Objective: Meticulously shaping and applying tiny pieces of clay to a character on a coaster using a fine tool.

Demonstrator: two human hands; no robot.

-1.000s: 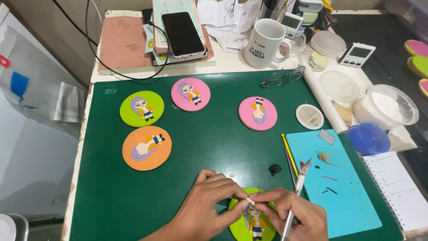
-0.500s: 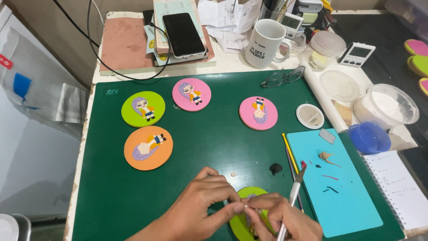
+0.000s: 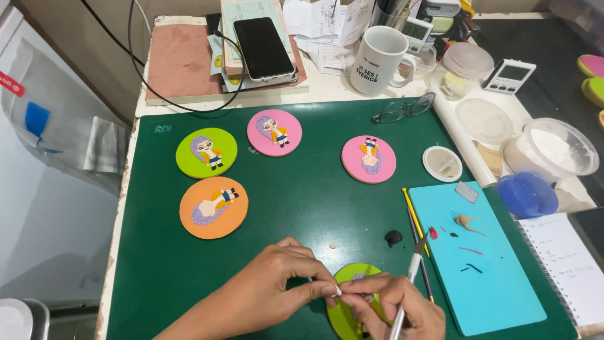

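My left hand and my right hand meet at the near edge of the green cutting mat, over a lime green clay disc that they mostly hide. The fingertips of both hands pinch a tiny pale bit of clay between them. My right hand also grips a thin craft knife, its blade pointing up and away. Two finished discs with small clay figures lie to the left: an orange one and a lime one. Two pink ones lie farther back.
A light blue sheet with clay scraps lies to the right, with thin tools along its left edge and a black clay lump. A mug, glasses, a phone, tubs and lids crowd the back and right.
My hands have drawn closer together over the lime disc, and the fingertips now pinch the pale clay bit. The clay figure on that disc is now covered by my fingers.
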